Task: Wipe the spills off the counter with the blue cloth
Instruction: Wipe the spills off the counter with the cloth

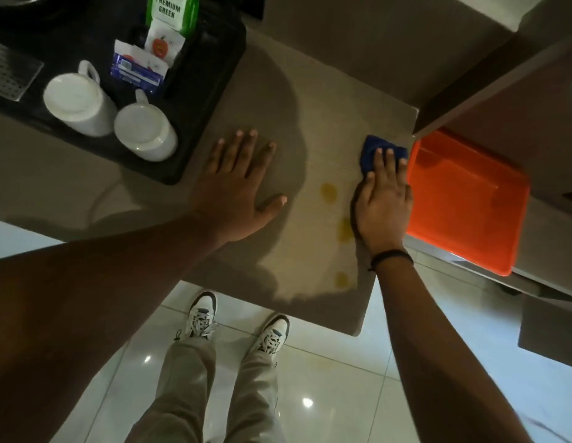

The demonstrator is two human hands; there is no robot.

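Cloth (372,148): I see a deep blue, bunched pad near the counter's (326,107) right edge, just beside the orange bin (470,199) at its 3 o'clock.
Right hand (382,199): flat on the cloth, fingers straight and close together, pressing rather than clenching.
Left hand (240,183): palm down on bare counter, fingers spread apart, holding nothing.
Spills (328,190): three yellow blotches at the cloth's 7 o'clock, running toward me.
Tray (195,123): black, at 10 o'clock, carrying two upturned white mugs (80,103).
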